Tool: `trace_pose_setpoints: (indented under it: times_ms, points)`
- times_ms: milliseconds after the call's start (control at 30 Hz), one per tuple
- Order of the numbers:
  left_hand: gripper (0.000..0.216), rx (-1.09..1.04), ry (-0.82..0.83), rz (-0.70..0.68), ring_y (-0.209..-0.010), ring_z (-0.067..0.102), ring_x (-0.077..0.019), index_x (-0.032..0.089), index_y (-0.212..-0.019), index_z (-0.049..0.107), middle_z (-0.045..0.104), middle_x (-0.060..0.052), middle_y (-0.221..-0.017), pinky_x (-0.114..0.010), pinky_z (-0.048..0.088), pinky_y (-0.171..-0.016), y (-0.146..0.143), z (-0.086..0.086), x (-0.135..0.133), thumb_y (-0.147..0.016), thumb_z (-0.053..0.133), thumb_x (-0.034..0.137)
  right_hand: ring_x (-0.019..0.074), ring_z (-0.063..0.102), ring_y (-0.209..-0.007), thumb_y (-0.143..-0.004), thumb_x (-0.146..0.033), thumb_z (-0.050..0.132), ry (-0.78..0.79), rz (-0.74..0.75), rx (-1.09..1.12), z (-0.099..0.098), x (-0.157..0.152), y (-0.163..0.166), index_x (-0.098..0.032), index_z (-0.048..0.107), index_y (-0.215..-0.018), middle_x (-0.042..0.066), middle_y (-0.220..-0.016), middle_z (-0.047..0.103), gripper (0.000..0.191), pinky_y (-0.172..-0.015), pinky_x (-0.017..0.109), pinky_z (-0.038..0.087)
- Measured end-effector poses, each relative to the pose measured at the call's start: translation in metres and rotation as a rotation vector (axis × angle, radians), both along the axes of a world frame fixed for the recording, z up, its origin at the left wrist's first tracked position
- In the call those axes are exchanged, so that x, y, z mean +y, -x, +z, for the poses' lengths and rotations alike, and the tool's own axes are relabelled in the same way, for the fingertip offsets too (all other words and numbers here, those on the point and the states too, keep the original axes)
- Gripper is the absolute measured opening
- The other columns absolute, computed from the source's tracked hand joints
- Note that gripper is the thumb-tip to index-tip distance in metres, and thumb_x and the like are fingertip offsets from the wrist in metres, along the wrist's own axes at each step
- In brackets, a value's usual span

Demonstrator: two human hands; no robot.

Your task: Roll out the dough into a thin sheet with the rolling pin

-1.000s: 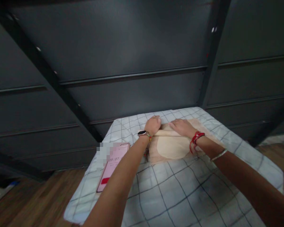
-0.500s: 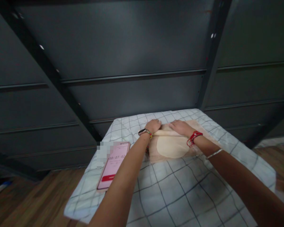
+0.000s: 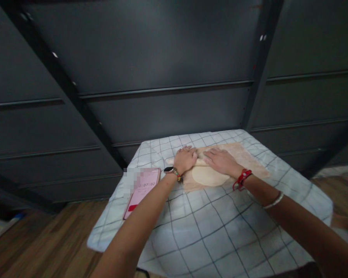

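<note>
A pale wooden rolling pin [image 3: 201, 163] lies crosswise on a flat, rounded sheet of dough [image 3: 210, 177]. My left hand [image 3: 186, 158] rests palm down on the pin's left part, fingers stretched forward over it. Lying on the right part of the pin is my right hand [image 3: 221, 160], its fingers also extended and pointing inward. Both hands hide much of the pin, and its left end sticks out past my left hand. Under the dough is a light brown mat [image 3: 251, 162], seen mostly on the right.
A phone [image 3: 143, 191] showing a timer lies left of my left forearm, partly covered by it. The small table has a white checked cloth [image 3: 203, 224]. Behind it stands a dark metal panel wall [image 3: 168, 112]. Wooden flooring [image 3: 66, 235] shows at both sides.
My hands and the rolling pin have come slightly nearer to me over the dough. Both hands now lie flatter, with fingers more stretched. The view has shifted a little.
</note>
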State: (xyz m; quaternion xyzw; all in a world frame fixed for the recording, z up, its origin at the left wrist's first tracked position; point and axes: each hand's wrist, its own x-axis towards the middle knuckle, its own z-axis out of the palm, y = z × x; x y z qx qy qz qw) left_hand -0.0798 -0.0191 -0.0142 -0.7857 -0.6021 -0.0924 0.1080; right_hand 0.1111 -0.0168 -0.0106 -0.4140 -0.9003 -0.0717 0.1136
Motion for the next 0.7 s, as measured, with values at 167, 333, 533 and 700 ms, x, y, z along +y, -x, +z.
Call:
trace_pose_setpoints:
  times_ms: [167, 333, 533, 700]
  points:
    - [0.037, -0.038, -0.006, 0.036, -0.106, 0.057, -0.0212, 0.017, -0.113, 0.058, 0.063, -0.009, -0.114, -0.033, 0.044, -0.090, 0.000, 0.005, 0.027, -0.096, 0.027, 0.025, 0.0235, 0.055, -0.110, -0.100, -0.042, 0.023, 0.015, -0.005, -0.004, -0.003, 0.035, 0.002, -0.017, 0.059, -0.117, 0.013, -0.116, 0.064, 0.048, -0.092, 0.036, 0.039]
    - [0.040, -0.135, 0.083, 0.133, -0.106, 0.058, -0.0227, 0.015, -0.112, 0.059, 0.061, -0.012, -0.116, -0.034, 0.045, -0.088, 0.000, 0.009, 0.054, -0.097, 0.024, 0.027, 0.0233, 0.056, -0.109, -0.100, -0.031, 0.025, 0.019, 0.013, -0.103, -0.002, 0.065, 0.003, -0.014, 0.059, -0.115, 0.015, -0.117, 0.064, 0.040, -0.090, 0.033, 0.039]
    - [0.041, -0.158, 0.142, 0.191, -0.107, 0.059, -0.0221, 0.014, -0.114, 0.059, 0.063, -0.013, -0.116, -0.032, 0.045, -0.088, 0.002, 0.010, 0.064, -0.097, 0.024, 0.029, 0.0216, 0.058, -0.104, -0.100, -0.025, 0.029, 0.030, 0.024, -0.142, -0.001, 0.078, 0.003, -0.013, 0.061, -0.110, 0.015, -0.111, 0.066, 0.036, -0.088, 0.031, 0.040]
    - [0.043, -0.104, 0.242, 0.143, -0.108, 0.059, -0.0234, 0.016, -0.116, 0.059, 0.063, -0.013, -0.119, -0.033, 0.046, -0.086, 0.004, 0.010, 0.057, -0.096, 0.024, 0.031, 0.0213, 0.055, -0.110, -0.098, -0.021, 0.034, 0.034, 0.131, -0.184, -0.007, 0.075, 0.001, -0.014, 0.061, -0.114, 0.014, -0.117, 0.064, 0.032, -0.093, 0.034, 0.039]
